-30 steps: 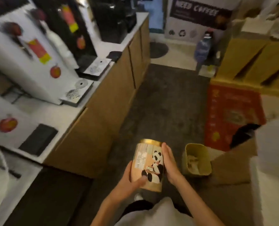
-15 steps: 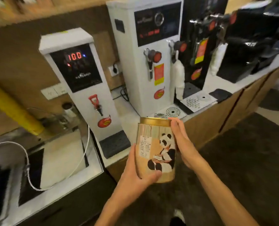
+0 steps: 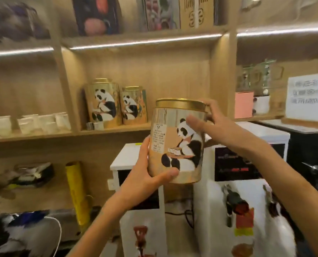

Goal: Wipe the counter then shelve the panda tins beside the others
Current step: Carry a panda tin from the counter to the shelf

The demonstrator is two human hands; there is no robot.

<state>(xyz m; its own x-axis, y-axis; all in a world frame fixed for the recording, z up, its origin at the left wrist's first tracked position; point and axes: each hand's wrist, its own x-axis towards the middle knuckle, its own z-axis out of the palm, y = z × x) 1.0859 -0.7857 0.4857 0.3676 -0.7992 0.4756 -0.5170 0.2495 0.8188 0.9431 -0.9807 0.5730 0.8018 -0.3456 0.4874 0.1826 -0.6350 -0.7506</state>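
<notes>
- Head view: white cups [image 3: 41, 122] are sitting in a row in the left shelf compartment, their contents too blurred to make out.
- Two shelved panda tins [image 3: 115, 104], gold lids on, are standing just beside each other in the middle compartment of the wooden shelf [image 3: 115, 129], the larger one on the left.
- A person's left hand [image 3: 147, 173] is cupping the lower left side of the held panda tin [image 3: 176, 141], thumb pressed across its bottom front edge, fingers hidden behind it.
- That tin is being held upright in mid-air, lid on, in front of the shelf and above the white dispensers [image 3: 247, 182].
- The right hand [image 3: 210, 121] is gripping the tin's upper right side near the gold lid, thumb lying on the panda picture.
- A paper sign [image 3: 307, 99] at far right is carrying writing too blurred to read.
</notes>
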